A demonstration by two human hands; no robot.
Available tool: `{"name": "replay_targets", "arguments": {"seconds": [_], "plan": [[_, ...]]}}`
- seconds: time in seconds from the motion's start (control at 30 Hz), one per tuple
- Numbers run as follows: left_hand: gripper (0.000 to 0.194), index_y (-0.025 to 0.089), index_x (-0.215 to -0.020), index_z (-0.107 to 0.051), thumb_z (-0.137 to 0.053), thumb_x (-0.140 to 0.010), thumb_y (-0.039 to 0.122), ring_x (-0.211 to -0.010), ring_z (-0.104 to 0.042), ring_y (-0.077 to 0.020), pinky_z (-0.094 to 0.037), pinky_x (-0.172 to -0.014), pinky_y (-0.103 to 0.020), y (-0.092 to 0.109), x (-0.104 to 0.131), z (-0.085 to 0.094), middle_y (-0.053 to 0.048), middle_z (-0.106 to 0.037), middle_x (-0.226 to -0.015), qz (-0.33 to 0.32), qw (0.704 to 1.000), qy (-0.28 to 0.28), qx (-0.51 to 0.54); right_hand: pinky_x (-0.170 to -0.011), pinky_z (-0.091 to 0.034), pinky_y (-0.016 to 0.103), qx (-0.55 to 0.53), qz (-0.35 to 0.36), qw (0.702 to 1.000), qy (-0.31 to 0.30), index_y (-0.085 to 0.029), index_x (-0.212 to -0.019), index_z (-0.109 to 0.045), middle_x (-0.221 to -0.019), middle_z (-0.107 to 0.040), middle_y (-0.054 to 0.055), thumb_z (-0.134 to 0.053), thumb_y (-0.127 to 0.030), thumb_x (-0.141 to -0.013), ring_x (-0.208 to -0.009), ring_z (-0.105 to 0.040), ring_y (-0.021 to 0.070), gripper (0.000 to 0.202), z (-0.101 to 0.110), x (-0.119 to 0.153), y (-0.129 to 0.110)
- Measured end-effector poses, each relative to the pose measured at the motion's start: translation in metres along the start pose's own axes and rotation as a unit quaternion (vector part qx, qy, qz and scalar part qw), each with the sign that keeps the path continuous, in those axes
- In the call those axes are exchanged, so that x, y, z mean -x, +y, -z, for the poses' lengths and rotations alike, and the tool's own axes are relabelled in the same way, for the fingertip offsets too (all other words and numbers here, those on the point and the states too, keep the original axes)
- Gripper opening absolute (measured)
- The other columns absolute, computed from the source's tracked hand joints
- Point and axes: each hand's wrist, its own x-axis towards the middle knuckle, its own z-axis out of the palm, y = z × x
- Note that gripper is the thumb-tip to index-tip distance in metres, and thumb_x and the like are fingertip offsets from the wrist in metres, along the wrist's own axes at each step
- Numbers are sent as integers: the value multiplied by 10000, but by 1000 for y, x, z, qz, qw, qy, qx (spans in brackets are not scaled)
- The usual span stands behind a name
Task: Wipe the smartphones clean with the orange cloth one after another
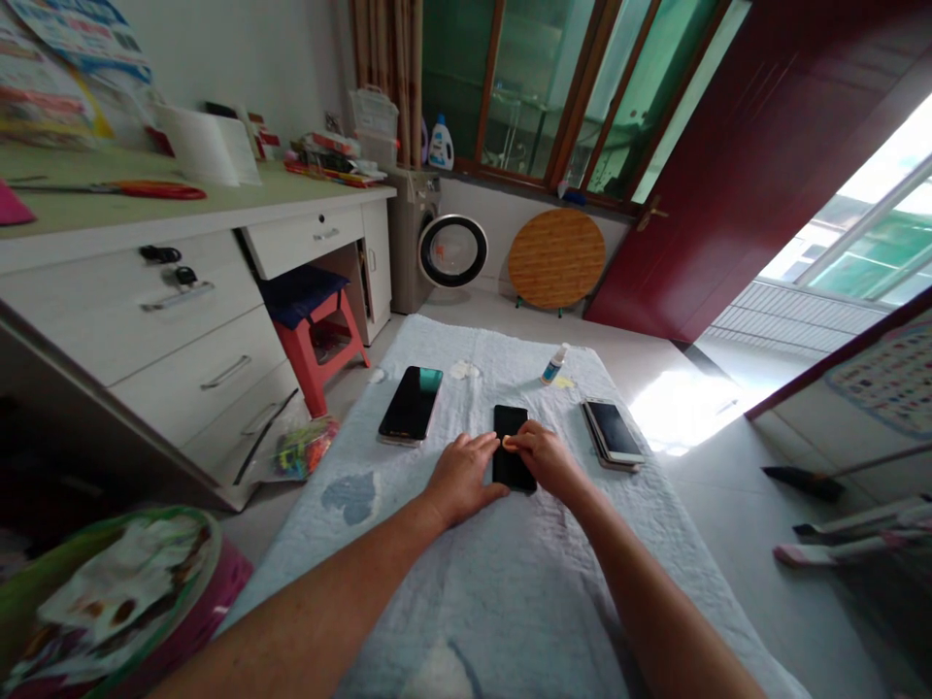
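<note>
A black phone lies on the cloth-covered table, between my hands. My left hand rests at its left edge, fingers spread flat and holding nothing. My right hand pinches a small orange-tan piece against the phone's screen; what the piece is cannot be made out. To the left lies a larger dark phone or tablet. On the right, a white-framed phone sits on top of another flat device. A small spray bottle with a blue label stands near the far edge.
A white desk with drawers runs along the left, a red stool beside it. A full waste bin stands at the lower left. Beyond the table are a washing machine with its door open and a round wooden board.
</note>
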Motion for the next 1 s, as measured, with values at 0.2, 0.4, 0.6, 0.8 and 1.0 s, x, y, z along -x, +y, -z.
{"name": "replay_targets", "arguments": {"seconds": [0.2,0.4,0.6,0.8,1.0], "plan": [[666,188,-1302,-511,-701,-718,447,-1147,-516,-299,-396,-994,-427,2,-1,1,-91,-529,-1359,2,1000,4,6,-784,-412,217,58,-72,994,61,-207,-967,-745,-891,-615,46,-514,-181,-887,-825,-577,131,246,-4,-39,31],[670,194,-1315,-506,-684,-729,466,-1164,-507,-308,-402,-987,-433,0,0,-2,-89,-513,-1382,5,1000,6,5,-759,-417,224,50,-91,992,70,-193,-1005,-742,-858,-636,46,-521,-214,-871,-804,-584,141,259,4,-35,47],[669,171,-1302,-525,-685,-728,474,-1177,-506,-302,-380,-1018,-417,-3,-1,-7,-95,-507,-1394,1,1000,14,-5,-700,-412,220,-28,-27,999,22,-200,-955,-745,-808,-599,30,-494,-230,-895,-730,-576,121,260,11,7,30],[656,184,-1304,-520,-680,-734,466,-1195,-505,-293,-378,-1020,-412,-3,-1,-7,-94,-506,-1395,5,1000,11,-8,-705,-422,234,-62,1,998,-32,-237,-984,-734,-874,-590,39,-484,-277,-925,-752,-571,123,260,16,53,-3],[646,186,-1300,-521,-679,-739,464,-1191,-507,-293,-379,-1013,-412,-3,-1,-9,-99,-516,-1384,0,1000,18,-9,-706,-430,233,-75,1,997,-36,-242,-956,-738,-865,-584,37,-489,-279,-928,-760,-575,127,253,15,63,-6]]}}
